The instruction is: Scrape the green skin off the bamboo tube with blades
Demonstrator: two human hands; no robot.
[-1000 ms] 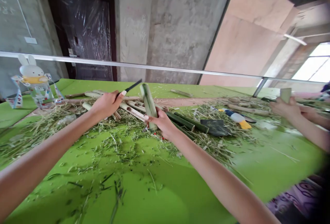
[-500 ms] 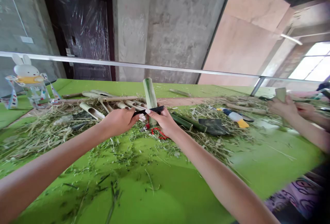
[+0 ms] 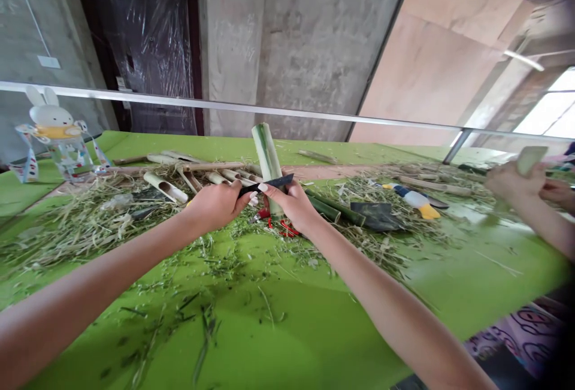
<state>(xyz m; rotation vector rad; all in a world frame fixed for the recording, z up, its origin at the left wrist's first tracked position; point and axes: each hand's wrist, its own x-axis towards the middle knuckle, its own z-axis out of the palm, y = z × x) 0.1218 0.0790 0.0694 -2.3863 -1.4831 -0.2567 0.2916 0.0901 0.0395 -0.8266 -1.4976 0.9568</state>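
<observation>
A pale green, partly peeled bamboo piece (image 3: pixel 268 153) stands tilted to the left behind my hands. Across its near side lies a dark flat blade (image 3: pixel 269 185). My left hand (image 3: pixel 218 203) is closed round the blade's left end. At the other end, my right hand (image 3: pixel 300 205) pinches the blade with the thumb on top, its fingers hidden behind beside the bamboo. Just below the hands, a red-handled tool (image 3: pixel 283 227) lies among green shavings.
Shavings and split bamboo pieces (image 3: pixel 165 187) spread over the green table (image 3: pixel 287 318). Dark green bamboo (image 3: pixel 339 210) and a blue, white and yellow object (image 3: pixel 415 199) lie right. A bunny bottle (image 3: pixel 54 126) stands left. Another person's hands (image 3: pixel 516 180) hold bamboo at right.
My hands and the blade appear slightly further right and the bamboo leans more to the left. The other person's hand and bamboo piece have shifted right. The view has moved a little.
</observation>
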